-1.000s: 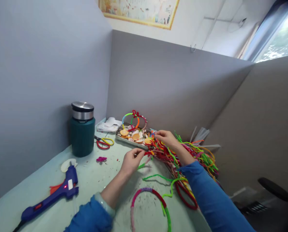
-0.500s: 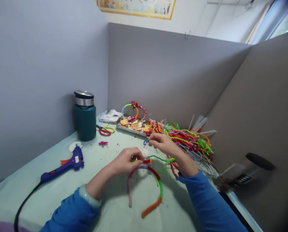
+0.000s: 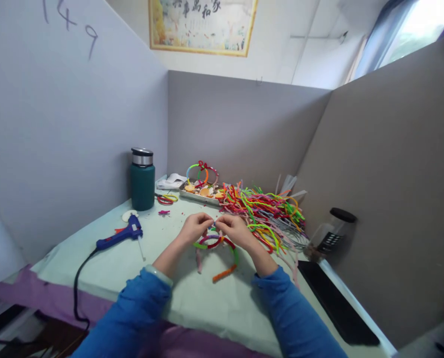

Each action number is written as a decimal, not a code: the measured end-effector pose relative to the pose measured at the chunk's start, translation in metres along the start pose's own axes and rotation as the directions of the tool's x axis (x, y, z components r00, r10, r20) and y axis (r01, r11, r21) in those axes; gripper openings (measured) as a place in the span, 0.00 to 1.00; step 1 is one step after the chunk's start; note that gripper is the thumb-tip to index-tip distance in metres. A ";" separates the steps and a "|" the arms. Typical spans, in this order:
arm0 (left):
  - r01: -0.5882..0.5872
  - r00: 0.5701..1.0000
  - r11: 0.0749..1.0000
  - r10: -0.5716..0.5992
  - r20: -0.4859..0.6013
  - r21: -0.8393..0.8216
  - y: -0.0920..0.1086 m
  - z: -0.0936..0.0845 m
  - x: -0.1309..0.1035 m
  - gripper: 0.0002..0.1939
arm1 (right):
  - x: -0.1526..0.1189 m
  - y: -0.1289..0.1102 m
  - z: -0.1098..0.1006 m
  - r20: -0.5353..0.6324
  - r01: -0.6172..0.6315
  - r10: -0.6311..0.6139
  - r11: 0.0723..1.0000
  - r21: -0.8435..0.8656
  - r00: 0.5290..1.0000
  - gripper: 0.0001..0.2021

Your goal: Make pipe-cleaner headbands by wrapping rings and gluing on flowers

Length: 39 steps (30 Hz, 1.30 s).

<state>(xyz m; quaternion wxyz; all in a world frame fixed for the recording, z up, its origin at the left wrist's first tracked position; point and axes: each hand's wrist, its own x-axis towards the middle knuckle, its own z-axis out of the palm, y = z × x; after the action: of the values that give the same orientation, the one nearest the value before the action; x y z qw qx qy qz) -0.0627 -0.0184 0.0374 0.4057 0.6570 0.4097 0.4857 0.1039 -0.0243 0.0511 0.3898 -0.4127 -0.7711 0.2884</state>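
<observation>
My left hand and my right hand meet fingertip to fingertip above the table, both pinched closed. A small blue pipe cleaner piece shows between their fingertips; its shape is mostly hidden. Right under the hands lies an open ring of wrapped pipe cleaner, with pink, red, green and orange sections. A second curved piece in lime, purple and red crosses its top, partly covered by my left hand.
A blue glue gun and a green flask stand left, near scissors. At the back, a metal tray holds wooden discs and finished rings. Many pipe cleaners are heaped right, before a clear jar.
My right hand has brought the blue piece down and left to my left hand, which has left the ring's top. The view has tilted up and shifted.
</observation>
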 end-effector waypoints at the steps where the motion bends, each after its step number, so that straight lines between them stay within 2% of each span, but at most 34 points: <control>1: -0.012 1.000 1.000 0.012 0.006 -0.012 -0.001 0.001 0.000 0.13 | -0.003 0.001 0.001 0.018 -0.037 0.036 0.995 0.091 0.999 0.11; 4: -0.026 0.999 1.000 0.027 0.048 -0.006 -0.004 0.003 0.000 0.13 | -0.007 0.006 0.001 0.099 -0.140 0.116 0.945 0.294 0.988 0.14; 8: -0.037 0.996 0.999 0.035 0.088 0.012 -0.004 0.004 -0.002 0.13 | -0.010 0.010 -0.002 0.156 -0.197 0.144 0.891 0.409 0.977 0.12; 13: -0.129 0.990 0.983 0.119 0.080 0.130 -0.002 0.003 -0.005 0.11 | -0.012 0.010 -0.003 0.181 -0.222 0.160 0.889 0.401 0.970 0.08; 17: -0.235 0.972 0.921 0.222 0.077 0.309 -0.003 0.003 -0.007 0.10 | -0.012 0.015 -0.001 0.161 -0.183 0.138 0.934 0.307 0.977 0.07; 19: -0.268 0.963 0.894 0.252 0.094 0.360 -0.004 0.002 -0.008 0.10 | -0.012 0.019 -0.001 0.177 -0.186 0.132 0.925 0.331 0.975 0.09; 21: -0.289 0.957 0.891 0.272 0.099 0.350 -0.004 0.001 -0.008 0.11 | -0.013 0.023 -0.004 0.225 -0.226 0.140 0.879 0.420 0.964 0.11; 26: -0.267 0.959 0.936 0.234 0.163 0.228 -0.005 0.000 -0.008 0.12 | -0.015 0.032 -0.009 0.416 -0.390 0.135 0.680 0.621 0.899 0.13; 29: -0.251 0.957 0.950 0.215 0.195 0.184 -0.007 -0.001 -0.008 0.12 | -0.016 0.035 -0.009 0.455 -0.416 0.119 0.650 0.636 0.882 0.13; 32: -0.248 0.949 0.956 0.207 0.238 0.156 -0.009 -0.002 -0.008 0.12 | -0.017 0.035 -0.008 0.466 -0.415 0.118 0.676 0.609 0.877 0.13; 34: -0.240 0.948 0.957 0.196 0.253 0.160 -0.010 -0.002 -0.008 0.12 | -0.017 0.033 -0.007 0.439 -0.379 0.125 0.739 0.558 0.890 0.12; 36: -0.231 0.952 0.953 0.180 0.247 0.197 -0.010 -0.002 -0.008 0.11 | -0.017 0.030 -0.004 0.363 -0.290 0.123 0.845 0.450 0.923 0.11; 39: -0.221 0.964 0.922 0.155 0.218 0.319 -0.012 -0.001 -0.007 0.09 | -0.016 0.026 0.002 0.150 -0.082 0.061 0.987 0.137 0.987 0.10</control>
<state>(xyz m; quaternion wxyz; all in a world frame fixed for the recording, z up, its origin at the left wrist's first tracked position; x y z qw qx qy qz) -0.0670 -0.0210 0.0248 0.2742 0.7965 0.3820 0.3801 0.1185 -0.0252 0.0239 0.3503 -0.3891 -0.7595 0.3860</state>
